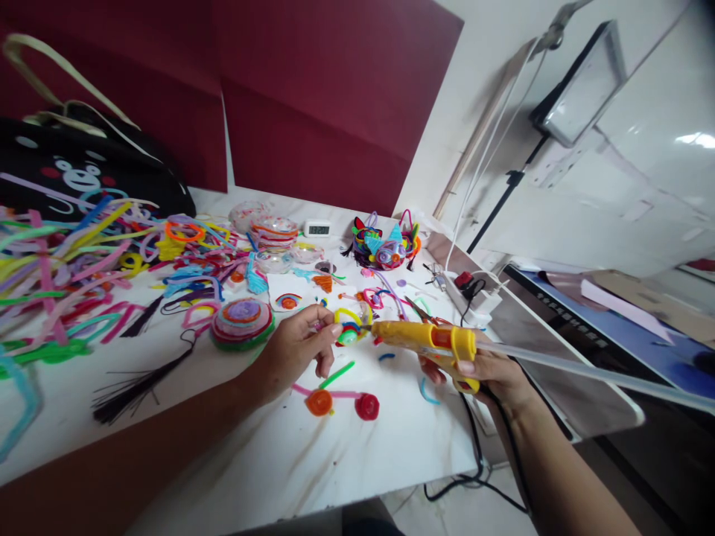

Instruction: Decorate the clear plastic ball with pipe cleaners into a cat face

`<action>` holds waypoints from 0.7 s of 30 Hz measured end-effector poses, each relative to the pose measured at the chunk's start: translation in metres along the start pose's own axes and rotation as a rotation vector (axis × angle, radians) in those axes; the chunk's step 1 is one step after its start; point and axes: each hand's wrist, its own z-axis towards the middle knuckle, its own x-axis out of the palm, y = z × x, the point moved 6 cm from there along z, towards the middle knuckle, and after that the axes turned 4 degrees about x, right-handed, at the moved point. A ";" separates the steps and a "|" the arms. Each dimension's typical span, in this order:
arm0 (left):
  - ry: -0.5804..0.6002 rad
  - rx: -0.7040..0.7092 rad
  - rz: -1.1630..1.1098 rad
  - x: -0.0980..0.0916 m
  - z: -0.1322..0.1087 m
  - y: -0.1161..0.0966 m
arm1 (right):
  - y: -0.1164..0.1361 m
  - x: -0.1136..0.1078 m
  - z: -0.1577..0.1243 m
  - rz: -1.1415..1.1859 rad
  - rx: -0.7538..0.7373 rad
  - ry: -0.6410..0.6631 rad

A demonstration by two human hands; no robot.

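My right hand (491, 376) is wrapped round a yellow hot glue gun (421, 339), with a long clear glue stick (586, 372) jutting from its back. The gun's nozzle meets or nearly meets a small coiled pipe-cleaner piece (349, 333) in blue, green and yellow. My left hand (307, 339) pinches that piece between thumb and fingers. Below on the table lie an orange coil (319, 402) and a red coil (367, 406), with a pink and a green pipe cleaner beside them. Left of my left hand sits a round layered coil piece (243, 324) with a black tassel (145, 380).
Loose pipe cleaners (72, 260) heap at the left before a black bag (83, 164). Finished colourful pieces (385, 246), a small digital clock (317, 228) and scissors (421, 313) lie farther back. A power strip (472, 298) stands at right; the gun's black cord (474, 439) hangs over the table edge.
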 end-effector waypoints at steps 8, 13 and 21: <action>-0.137 -0.132 -0.197 -0.009 0.005 0.008 | -0.009 -0.001 -0.008 -0.035 -0.063 -0.011; -0.256 -0.154 -0.295 -0.015 0.006 0.006 | -0.009 -0.001 -0.012 -0.401 -0.161 -0.126; -0.284 -0.154 -0.319 -0.017 0.006 0.004 | -0.013 -0.008 -0.021 -0.921 -0.291 -0.189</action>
